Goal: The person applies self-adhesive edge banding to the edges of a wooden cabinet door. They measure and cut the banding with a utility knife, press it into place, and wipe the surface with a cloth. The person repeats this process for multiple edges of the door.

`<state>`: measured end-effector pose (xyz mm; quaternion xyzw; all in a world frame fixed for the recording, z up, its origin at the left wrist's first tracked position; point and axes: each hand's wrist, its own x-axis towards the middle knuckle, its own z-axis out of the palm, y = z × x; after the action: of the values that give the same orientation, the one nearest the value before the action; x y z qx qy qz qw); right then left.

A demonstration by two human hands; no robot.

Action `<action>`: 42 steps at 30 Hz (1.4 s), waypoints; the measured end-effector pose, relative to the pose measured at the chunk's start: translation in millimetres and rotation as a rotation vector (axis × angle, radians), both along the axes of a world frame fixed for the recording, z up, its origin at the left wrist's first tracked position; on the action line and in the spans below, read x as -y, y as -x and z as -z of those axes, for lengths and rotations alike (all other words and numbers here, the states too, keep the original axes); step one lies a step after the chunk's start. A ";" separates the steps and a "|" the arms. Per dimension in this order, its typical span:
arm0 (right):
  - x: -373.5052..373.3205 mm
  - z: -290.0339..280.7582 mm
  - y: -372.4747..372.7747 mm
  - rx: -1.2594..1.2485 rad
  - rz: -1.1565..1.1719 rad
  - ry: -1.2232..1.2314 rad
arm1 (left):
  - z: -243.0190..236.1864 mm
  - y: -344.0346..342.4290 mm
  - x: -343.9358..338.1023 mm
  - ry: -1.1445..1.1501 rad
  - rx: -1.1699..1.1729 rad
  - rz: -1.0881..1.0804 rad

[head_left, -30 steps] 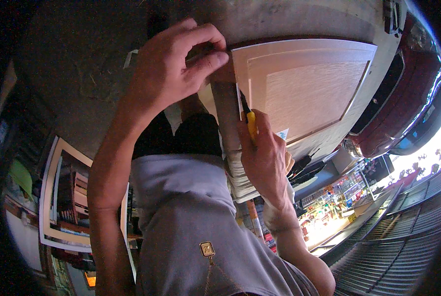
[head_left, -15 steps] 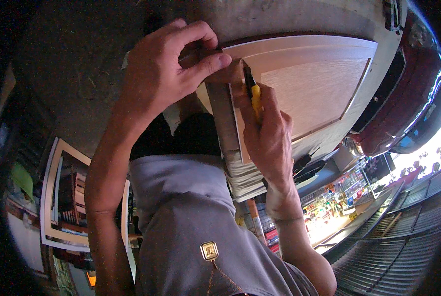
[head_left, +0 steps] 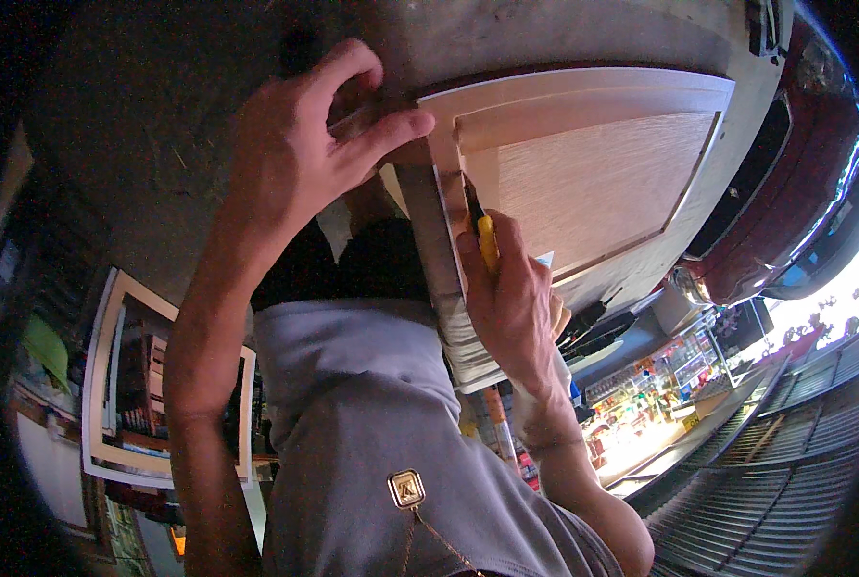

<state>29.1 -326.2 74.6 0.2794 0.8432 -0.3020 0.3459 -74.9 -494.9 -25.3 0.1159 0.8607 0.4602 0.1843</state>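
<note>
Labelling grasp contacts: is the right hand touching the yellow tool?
Touching. The head view shows the right hand closed around the yellow tool.

Head cam: wide fisheye, looking dn

Single view: L cam of head-worn pair, upright, unmirrored, facing dn past wearer's chest. Grey shirt (head_left: 353, 385) v. close, lower ctr; forearms (head_left: 208, 337) come up either side. L hand (head_left: 300, 125) & R hand (head_left: 511, 298) abt arm's reach, w/ wood panel (head_left: 593, 183) upper R of ctr. Dark-red vehicle (head_left: 785, 202) farther off, nr R rim. Str. edges bow outward; corners dark.
</note>
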 end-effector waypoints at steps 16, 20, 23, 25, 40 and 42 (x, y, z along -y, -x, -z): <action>-177.6 57.6 30.9 -0.717 0.357 0.048 | -51.9 99.4 -75.9 0.277 -0.485 0.257; -291.6 50.6 66.4 -0.588 0.239 -0.392 | -44.5 85.9 -128.4 0.316 -0.835 0.201; -328.4 62.0 76.5 -0.534 0.044 -0.372 | -55.7 61.4 -157.0 0.093 -0.757 0.259; -333.4 64.7 83.0 -0.480 -0.030 -0.353 | -43.1 64.6 -195.7 -0.070 -0.538 0.317; -343.7 65.2 91.9 -0.462 -0.121 -0.348 | 33.0 110.7 -266.5 -0.067 -0.637 0.484; -339.1 50.7 82.6 -0.388 -0.146 -0.373 | 35.0 109.4 -265.8 -0.075 -0.632 0.479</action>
<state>-53.5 12.9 23.9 0.2134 0.9527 -0.1637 0.1415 -184.3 -229.1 -60.2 0.4560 0.8061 0.3770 0.0079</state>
